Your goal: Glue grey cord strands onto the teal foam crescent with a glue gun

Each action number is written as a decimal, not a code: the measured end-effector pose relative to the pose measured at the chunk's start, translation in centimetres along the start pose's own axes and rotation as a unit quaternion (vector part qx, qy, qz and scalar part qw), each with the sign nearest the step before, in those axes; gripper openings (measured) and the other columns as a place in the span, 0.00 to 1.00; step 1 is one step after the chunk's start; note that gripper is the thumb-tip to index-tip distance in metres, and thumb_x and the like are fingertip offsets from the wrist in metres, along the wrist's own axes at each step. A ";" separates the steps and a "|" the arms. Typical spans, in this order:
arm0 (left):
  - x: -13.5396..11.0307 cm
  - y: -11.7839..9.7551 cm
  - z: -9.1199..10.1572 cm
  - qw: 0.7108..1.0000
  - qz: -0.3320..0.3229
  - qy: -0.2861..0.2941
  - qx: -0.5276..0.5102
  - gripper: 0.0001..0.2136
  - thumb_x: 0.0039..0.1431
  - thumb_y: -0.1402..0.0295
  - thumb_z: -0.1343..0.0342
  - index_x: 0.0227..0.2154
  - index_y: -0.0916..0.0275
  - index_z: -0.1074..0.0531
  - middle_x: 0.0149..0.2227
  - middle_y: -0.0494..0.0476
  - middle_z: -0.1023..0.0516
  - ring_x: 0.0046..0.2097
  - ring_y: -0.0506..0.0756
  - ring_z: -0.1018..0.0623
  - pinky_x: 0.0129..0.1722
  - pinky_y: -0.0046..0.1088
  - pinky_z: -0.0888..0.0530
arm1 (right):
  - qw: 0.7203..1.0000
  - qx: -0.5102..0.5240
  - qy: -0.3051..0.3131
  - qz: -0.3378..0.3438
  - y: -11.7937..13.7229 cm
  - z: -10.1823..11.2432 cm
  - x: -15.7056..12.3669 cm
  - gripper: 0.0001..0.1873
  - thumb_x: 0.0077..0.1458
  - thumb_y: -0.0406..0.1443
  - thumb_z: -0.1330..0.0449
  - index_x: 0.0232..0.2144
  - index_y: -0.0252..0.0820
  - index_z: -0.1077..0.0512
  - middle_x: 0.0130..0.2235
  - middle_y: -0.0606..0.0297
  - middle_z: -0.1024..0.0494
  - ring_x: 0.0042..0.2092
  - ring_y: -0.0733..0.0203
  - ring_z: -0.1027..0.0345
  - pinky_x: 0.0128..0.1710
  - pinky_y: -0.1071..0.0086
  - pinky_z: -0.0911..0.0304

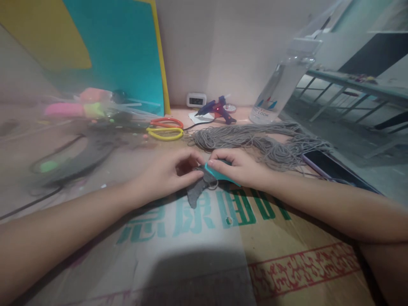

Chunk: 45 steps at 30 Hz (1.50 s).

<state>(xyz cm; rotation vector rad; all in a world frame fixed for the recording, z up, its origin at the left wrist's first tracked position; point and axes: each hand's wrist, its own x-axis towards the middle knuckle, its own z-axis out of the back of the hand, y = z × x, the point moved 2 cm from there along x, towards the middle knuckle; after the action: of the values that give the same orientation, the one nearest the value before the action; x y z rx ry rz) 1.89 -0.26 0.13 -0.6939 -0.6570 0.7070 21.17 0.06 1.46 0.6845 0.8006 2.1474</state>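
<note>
My left hand (170, 174) is closed in a pinch on a dark grey felt-like piece (195, 194), whose pointed end hangs below the thumb. Close beside it, my right hand (244, 168) has its thumb pressed on a turquoise sheet piece (219, 175) with a curved edge. The two pieces meet or overlap between my hands; whether they are joined I cannot tell. A thin loop of grey cord (214, 186) shows under the fingertips. Part of each piece is hidden by my fingers.
Cardboard with green and red print (204, 246) covers the table. Behind my hands are grey cord (255, 138), scissors (165, 128), a glue gun (218, 109), a small digital display (196, 100) and a water bottle (277, 89). A phone (338, 170) lies right.
</note>
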 end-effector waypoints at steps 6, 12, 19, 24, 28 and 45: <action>0.1 0.5 -0.1 0.995 0.033 0.023 -0.090 0.10 0.58 0.64 0.41 0.40 0.61 0.29 0.33 0.51 0.23 0.32 0.48 0.24 0.29 0.21 0.28 | 1.000 0.001 -0.006 -0.001 0.0 0.1 0.0 0.15 0.60 0.41 0.47 0.26 0.38 0.32 0.26 0.69 0.32 0.30 0.67 0.40 0.32 0.73 0.45; 0.0 0.7 -0.2 0.994 0.056 0.035 -0.092 0.10 0.58 0.62 0.41 0.38 0.62 0.29 0.30 0.51 0.24 0.30 0.48 0.25 0.28 0.21 0.28 | 1.000 -0.014 0.012 0.014 0.1 -0.1 0.0 0.12 0.59 0.38 0.46 0.27 0.37 0.29 0.25 0.69 0.29 0.29 0.68 0.37 0.32 0.73 0.43; 0.1 0.6 -0.1 0.998 0.034 0.035 -0.051 0.09 0.57 0.62 0.41 0.35 0.62 0.31 0.29 0.50 0.28 0.28 0.47 0.28 0.26 0.21 0.31 | 1.000 -0.022 0.008 0.019 0.3 -0.1 0.0 0.12 0.59 0.38 0.46 0.28 0.37 0.28 0.26 0.68 0.27 0.30 0.67 0.36 0.32 0.74 0.42; 0.2 0.7 0.0 0.997 0.044 0.036 -0.049 0.10 0.57 0.61 0.41 0.33 0.62 0.31 0.28 0.49 0.28 0.28 0.47 0.30 0.27 0.20 0.31 | 1.000 -0.019 0.009 0.020 0.3 -0.1 -0.1 0.12 0.59 0.38 0.46 0.28 0.37 0.28 0.26 0.68 0.27 0.30 0.67 0.36 0.32 0.74 0.41; 0.3 0.7 0.0 0.995 0.062 0.041 -0.066 0.10 0.57 0.61 0.41 0.30 0.63 0.30 0.27 0.49 0.28 0.28 0.47 0.30 0.26 0.20 0.32 | 1.000 -0.009 0.015 0.011 0.3 -0.2 -0.2 0.13 0.59 0.39 0.45 0.28 0.37 0.28 0.26 0.68 0.27 0.29 0.68 0.36 0.32 0.74 0.42; 0.1 0.6 -0.1 0.998 0.045 0.016 -0.043 0.09 0.58 0.62 0.42 0.34 0.62 0.29 0.29 0.50 0.26 0.29 0.48 0.27 0.29 0.23 0.30 | 1.000 0.008 -0.003 -0.007 -0.1 0.0 0.0 0.13 0.58 0.39 0.45 0.27 0.37 0.30 0.26 0.68 0.29 0.29 0.67 0.38 0.32 0.73 0.42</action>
<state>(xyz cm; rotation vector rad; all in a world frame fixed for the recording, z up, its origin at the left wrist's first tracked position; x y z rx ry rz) 1.81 0.07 -0.33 -0.8169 -0.6322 0.7518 21.20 0.06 1.39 0.6915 0.8165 2.1281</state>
